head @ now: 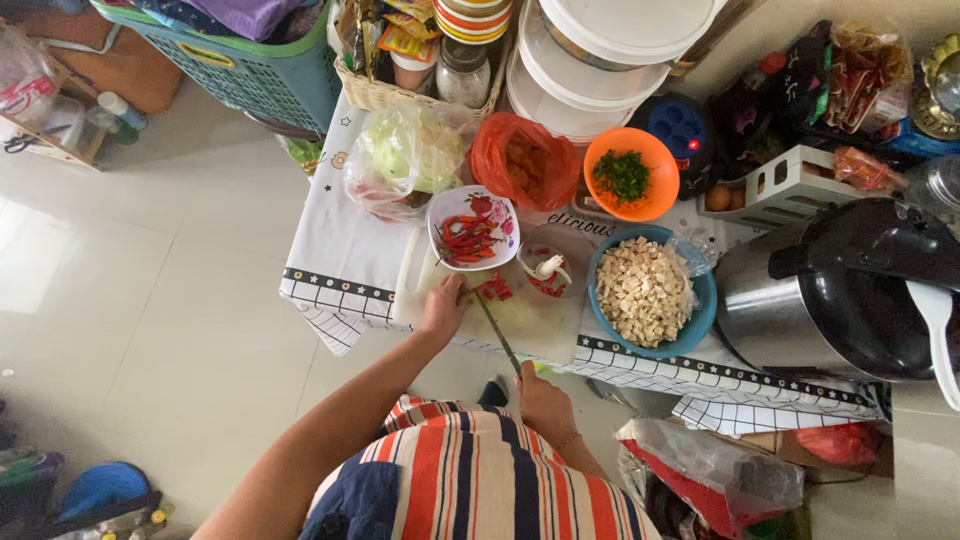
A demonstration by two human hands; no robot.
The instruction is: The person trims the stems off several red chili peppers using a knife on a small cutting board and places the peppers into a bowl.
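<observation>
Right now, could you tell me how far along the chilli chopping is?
Done: a small pile of cut red chilli pieces lies on the pale cutting board. In hand: the right hand holds the knife, while the left hand steadies a chilli. Left: whole red chillies fill the floral white bowl.

A long, thin-bladed kitchen knife (pixel 497 333) lies slanted across the pale, rectangular plastic chopping board (pixel 530 320), tip toward a small heap of chopped red chillies (pixel 496 288) lying near the board's middle, beside uncut red pieces.
</observation>
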